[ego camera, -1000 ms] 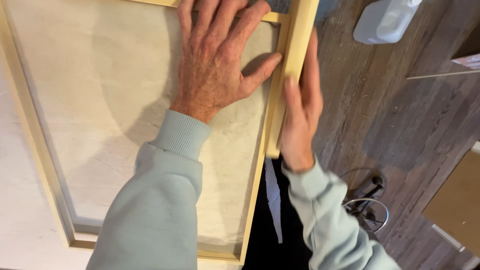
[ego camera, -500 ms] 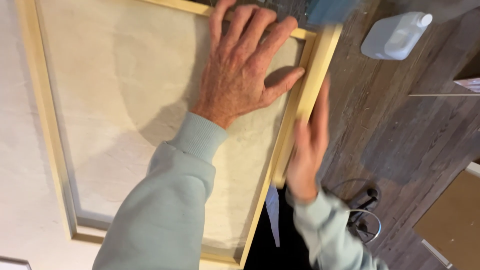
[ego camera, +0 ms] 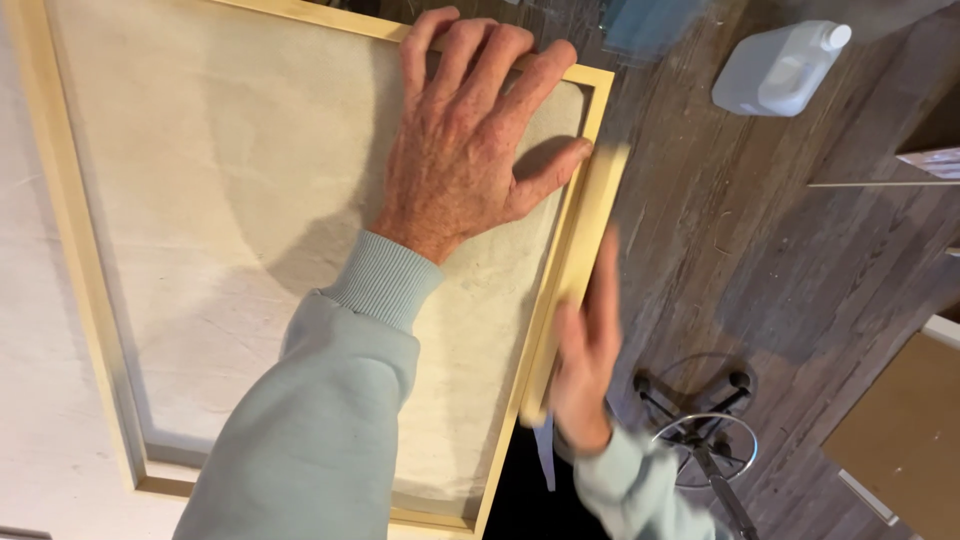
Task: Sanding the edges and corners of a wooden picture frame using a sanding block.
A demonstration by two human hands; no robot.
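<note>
Canvas frame [ego camera: 90, 250] lies back-up on the white tabletop, your left hand [ego camera: 465, 150] spread flat pinning its upper right corner while your blurred right hand [ego camera: 585, 350], fingers straight, presses the loose wooden strip [ego camera: 585, 260] against its right edge, needing flush alignment.

Two bare hands, left hand [ego camera: 465, 140] and right hand [ego camera: 585, 345]. Soft light green-grey sleeves [ego camera: 320, 420] with ribbed cuffs [ego camera: 385, 280] at the wrists.

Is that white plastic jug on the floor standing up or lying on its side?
Lying on its side, as far as the head view shows: the white jug rests on the wooden floor with its capped neck pointing sideways.
</note>
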